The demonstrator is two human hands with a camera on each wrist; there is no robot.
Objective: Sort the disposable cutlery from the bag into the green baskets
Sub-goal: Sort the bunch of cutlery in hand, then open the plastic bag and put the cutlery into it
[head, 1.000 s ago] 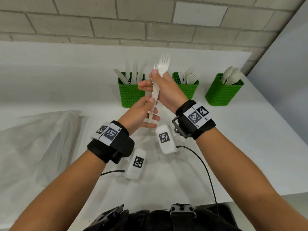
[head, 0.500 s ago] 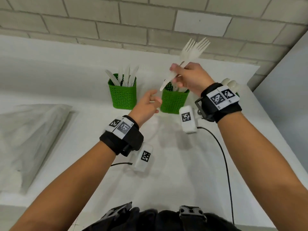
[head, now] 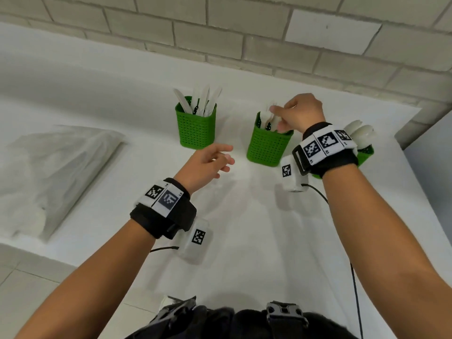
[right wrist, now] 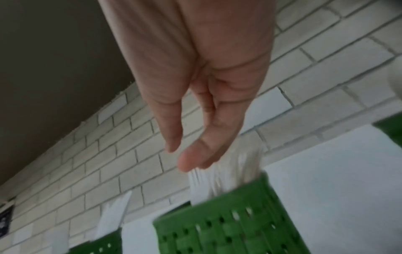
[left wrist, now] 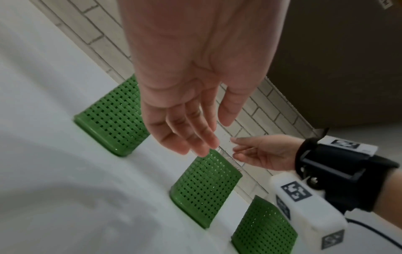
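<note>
Right hand (head: 299, 113): fingers loose, empty — above middle basket (head: 267, 148).
Left hand (head: 208, 163): open, empty.
Tip: lift straight up — avoid snagging forks (head: 265, 118).

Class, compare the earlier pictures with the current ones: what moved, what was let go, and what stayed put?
The right hand carried the forks from in front of the chest down to the middle basket and let them go; they now stand inside it. The left hand released the fork handles and hangs empty. The knife basket, the spoon basket and the plastic bag stayed put.
</note>
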